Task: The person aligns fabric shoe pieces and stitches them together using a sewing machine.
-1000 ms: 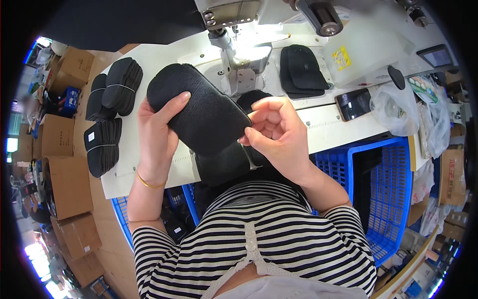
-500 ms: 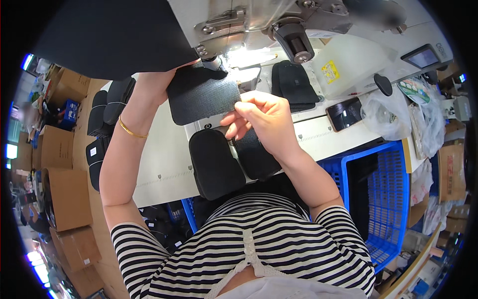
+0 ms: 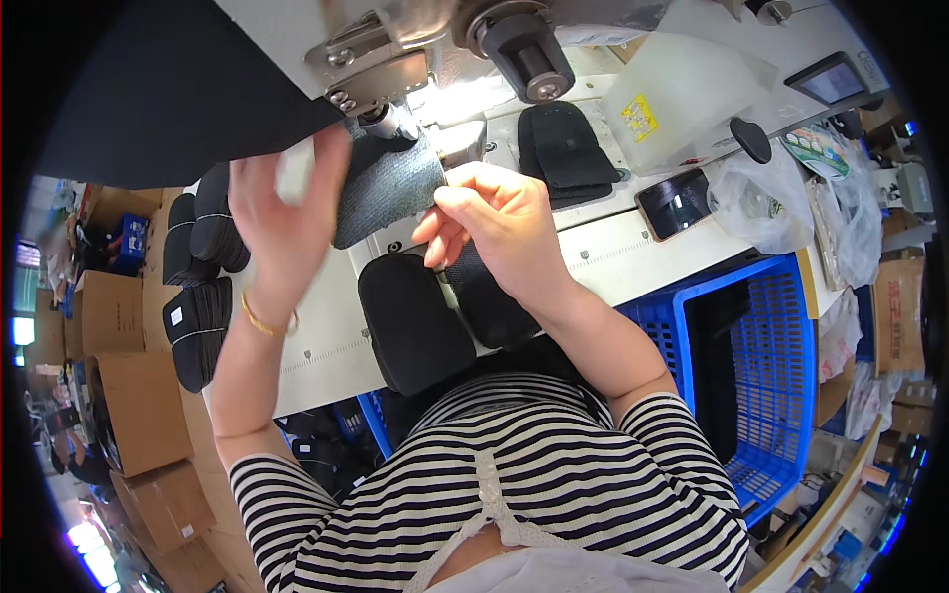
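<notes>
A dark, woven-textured fabric panel (image 3: 391, 193) lies under the presser area of a sewing machine (image 3: 390, 84). My right hand (image 3: 499, 222) pinches the panel's right edge between thumb and fingers. At the panel's left side, my left hand (image 3: 282, 212) is raised and blurred, its thumb and fingers apart and holding nothing. A black padded piece with a rounded end (image 3: 410, 321) lies on the white table just in front of me. Beside it, partly under my right hand, is another dark textured piece (image 3: 484, 296).
Black pieces (image 3: 563, 148) lie stacked beyond my right hand. Tied black bundles (image 3: 201, 331) sit at the table's left. A phone (image 3: 674, 205) and plastic bag (image 3: 756, 208) rest at the right, above a blue crate (image 3: 799, 395). A large black sheet (image 3: 168, 89) overhangs the upper left.
My left hand has come out from behind the panel, letting go and moving left and toward me. My right hand keeps its pinch. The whole view has shifted slightly.
</notes>
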Tool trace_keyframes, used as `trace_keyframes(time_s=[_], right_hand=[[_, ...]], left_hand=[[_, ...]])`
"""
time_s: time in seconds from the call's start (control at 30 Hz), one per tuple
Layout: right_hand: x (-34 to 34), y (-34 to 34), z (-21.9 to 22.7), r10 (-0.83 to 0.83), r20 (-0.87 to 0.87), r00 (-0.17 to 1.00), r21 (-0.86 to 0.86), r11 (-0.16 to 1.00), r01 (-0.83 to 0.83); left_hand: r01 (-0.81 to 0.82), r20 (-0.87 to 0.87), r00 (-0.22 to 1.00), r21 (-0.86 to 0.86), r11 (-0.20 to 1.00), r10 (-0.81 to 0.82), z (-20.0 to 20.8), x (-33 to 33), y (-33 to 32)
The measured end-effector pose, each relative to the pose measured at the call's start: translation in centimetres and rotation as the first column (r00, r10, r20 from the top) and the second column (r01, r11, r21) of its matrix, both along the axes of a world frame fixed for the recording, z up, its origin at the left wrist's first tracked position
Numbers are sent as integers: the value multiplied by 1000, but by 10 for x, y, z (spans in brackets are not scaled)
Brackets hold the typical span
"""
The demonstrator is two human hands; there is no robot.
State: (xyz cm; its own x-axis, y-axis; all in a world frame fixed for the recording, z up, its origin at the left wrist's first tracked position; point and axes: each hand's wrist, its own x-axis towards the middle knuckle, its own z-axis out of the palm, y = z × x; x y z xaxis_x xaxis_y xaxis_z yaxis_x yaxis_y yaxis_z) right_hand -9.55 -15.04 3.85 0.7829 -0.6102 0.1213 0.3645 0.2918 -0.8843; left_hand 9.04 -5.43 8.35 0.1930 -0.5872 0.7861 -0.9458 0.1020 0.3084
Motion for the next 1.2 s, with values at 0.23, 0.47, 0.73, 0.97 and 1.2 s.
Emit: trace_keyframes(time_s=[0.23, 0.47, 0.73, 0.97, 1.2], right_hand=[[-3, 20, -7, -57, 19, 998, -124, 990, 59], [3, 38, -13, 50, 176, 983, 49, 997, -59], [12, 50, -6, 79, 309, 948, 168, 976, -136], [30, 42, -9, 72, 336, 939, 202, 968, -146], [33, 42, -6, 43, 359, 932, 226, 965, -132]], left_hand=[[300, -115, 953, 195, 934, -282, -3, -25, 17], [104, 473, 867, 133, 986, -156, -6, -41, 17], [151, 481, 855, 132, 980, -196, -3, -31, 17], [141, 502, 845, 125, 982, -185, -4, -20, 6], [105, 520, 846, 55, 993, -118, -9, -21, -4]])
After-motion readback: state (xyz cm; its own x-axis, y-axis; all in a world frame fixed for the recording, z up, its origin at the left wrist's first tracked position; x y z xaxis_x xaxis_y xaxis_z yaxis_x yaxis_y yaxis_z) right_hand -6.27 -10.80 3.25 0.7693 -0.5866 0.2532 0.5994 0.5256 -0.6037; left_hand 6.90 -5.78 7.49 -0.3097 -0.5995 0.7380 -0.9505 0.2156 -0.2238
